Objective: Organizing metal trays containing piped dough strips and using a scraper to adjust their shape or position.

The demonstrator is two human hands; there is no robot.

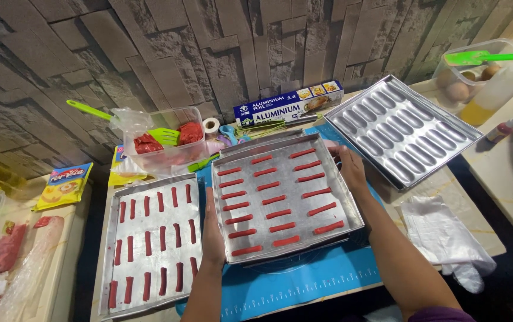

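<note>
Trays of piped red dough strips fill the table: one filled tray [149, 241] lies at left, while the left hand [211, 229] and right hand [352, 170], fingers clamped on opposite edges, hold a second tray [286, 194] over the blue mat [304, 277]. Setting it down level seems next. Fingertips hide beneath the rims.

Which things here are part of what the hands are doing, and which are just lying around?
In hand:
left hand
right hand
middle tray with red dough strips
blue mat

Lying about:
second filled tray
empty moulded tray
foil box
clear tub
eggs
</note>
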